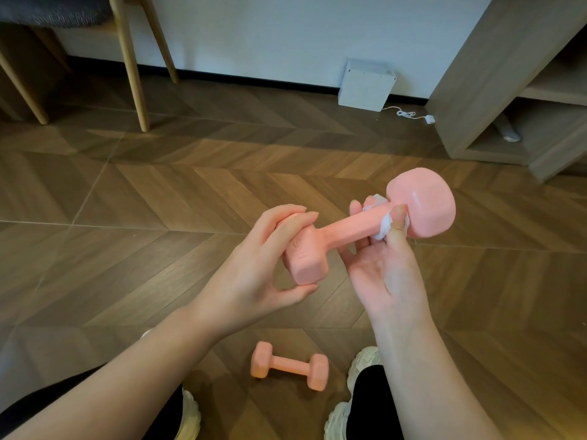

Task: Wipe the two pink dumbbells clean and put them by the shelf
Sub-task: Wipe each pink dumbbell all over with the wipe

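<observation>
chair legs (130,58): pale wood, far left by the wall.
left hand (270,258): fingers and thumb clamped round the near head of the raised dumbbell (349,236).
second dumbbell (289,365): lying on the wood floor (127,192) between the person's shoes, well apart from the shelf.
raised dumbbell: pink, in the air, tilted up to the right.
right hand (384,274): pinching a white wipe (386,223) round the handle, just beside the far head.
shelf (476,90): wooden, far right.

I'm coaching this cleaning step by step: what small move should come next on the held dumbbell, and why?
Probably slide the wipe along the held dumbbell toward the left hand. The right hand pinches it round the handle beside the far head, and the rest of the handle lies bare between the hands.
</observation>
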A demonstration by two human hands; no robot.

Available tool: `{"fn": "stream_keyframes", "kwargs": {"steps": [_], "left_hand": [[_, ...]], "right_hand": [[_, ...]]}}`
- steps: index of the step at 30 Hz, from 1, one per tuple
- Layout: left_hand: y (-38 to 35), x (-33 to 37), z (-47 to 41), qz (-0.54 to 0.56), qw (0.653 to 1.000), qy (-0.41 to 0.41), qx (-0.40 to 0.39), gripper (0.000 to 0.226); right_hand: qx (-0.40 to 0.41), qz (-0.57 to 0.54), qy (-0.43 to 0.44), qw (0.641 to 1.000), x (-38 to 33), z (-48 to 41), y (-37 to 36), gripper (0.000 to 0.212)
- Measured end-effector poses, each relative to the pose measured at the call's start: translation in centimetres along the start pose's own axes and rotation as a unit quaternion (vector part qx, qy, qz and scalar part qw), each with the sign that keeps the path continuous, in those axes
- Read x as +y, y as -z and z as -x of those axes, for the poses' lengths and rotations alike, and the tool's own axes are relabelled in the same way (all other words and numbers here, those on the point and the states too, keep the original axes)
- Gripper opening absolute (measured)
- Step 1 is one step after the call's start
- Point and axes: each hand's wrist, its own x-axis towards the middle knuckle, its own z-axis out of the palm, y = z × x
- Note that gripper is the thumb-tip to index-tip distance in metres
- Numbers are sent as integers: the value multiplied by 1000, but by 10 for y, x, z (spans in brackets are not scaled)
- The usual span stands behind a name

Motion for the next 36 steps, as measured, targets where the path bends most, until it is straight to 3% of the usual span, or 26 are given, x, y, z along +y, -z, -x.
{"fn": "stream_keyframes", "kwargs": {"steps": [7, 12, 17, 25, 28, 31, 34, 36], "left_hand": [[-3, 5, 1, 33, 999, 9, 11, 79], [-1, 12, 1, 62, 997, 25, 33, 81], [3, 12, -5, 77, 995, 46, 38, 87], [10, 3, -3, -58, 998, -28, 16, 82], [12, 4, -4, 39, 999, 19, -6, 88], [13, 9, -9, 239, 954, 180, -11, 80], [15, 13, -18, 405, 864, 299, -28, 48], [22, 15, -24, 478, 803, 353, -56, 50]], "right_hand": [[-34, 62, 37, 997, 0, 5, -1, 58], [-89, 122, 25, 988, 7, 9, -3, 82], [-58, 186, -35, 980, 20, 18, -6, 35], [-43, 117, -36, 992, 39, 20, -12, 34], [-37, 81, -54, 995, 41, 19, -10, 42], [-48, 78, -62, 994, 38, 17, -8, 44], [-84, 78, -48, 992, 38, 17, -10, 38], [-87, 96, -42, 991, 41, 21, -13, 27]]}}
